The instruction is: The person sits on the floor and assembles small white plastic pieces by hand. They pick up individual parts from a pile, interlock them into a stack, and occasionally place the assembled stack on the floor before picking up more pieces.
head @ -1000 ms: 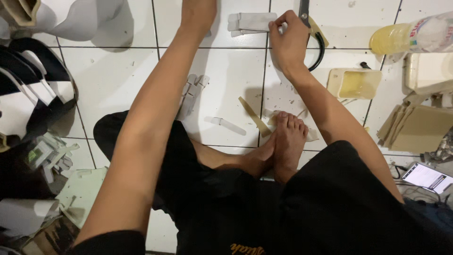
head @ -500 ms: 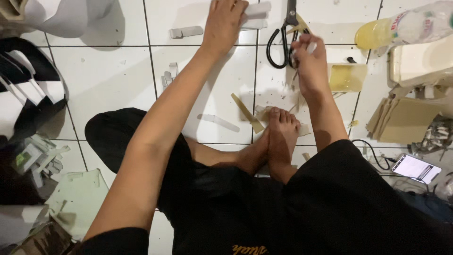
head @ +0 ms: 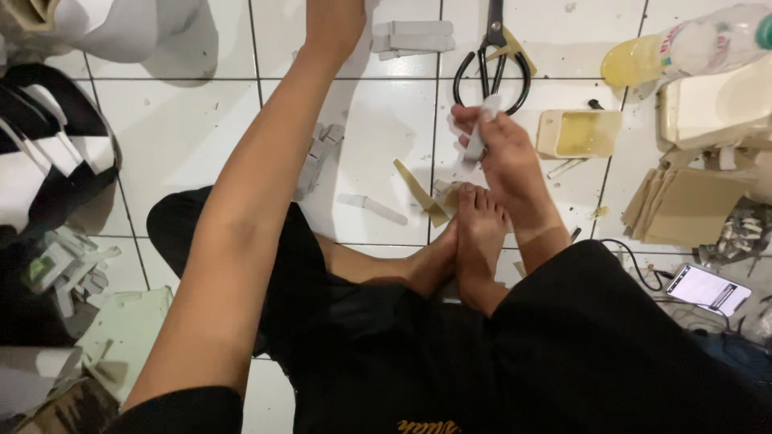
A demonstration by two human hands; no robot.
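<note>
I sit cross-legged on white floor tiles with my bare feet (head: 476, 237) in front of me. My right hand (head: 503, 153) pinches a small grey strip (head: 480, 133) just above my toes and below the black-handled scissors (head: 490, 60). My left arm stretches straight ahead. Only the heel of my left hand (head: 334, 14) shows at the top edge, beside a stack of grey strips (head: 414, 36), and its fingers are out of frame.
More grey pieces (head: 318, 157) and a tan offcut (head: 418, 193) lie on the tiles. On the right are a yellow glue tray (head: 579, 133), a plastic bottle (head: 683, 48), a beige container (head: 716, 104), cardboard sheets (head: 683, 205) and a phone (head: 708, 288). Black-and-white shoe parts (head: 48, 153) lie on the left.
My right hand has drawn back from the scissors toward my feet, carrying a grey strip. My left hand has slipped past the top edge as the view dropped.
</note>
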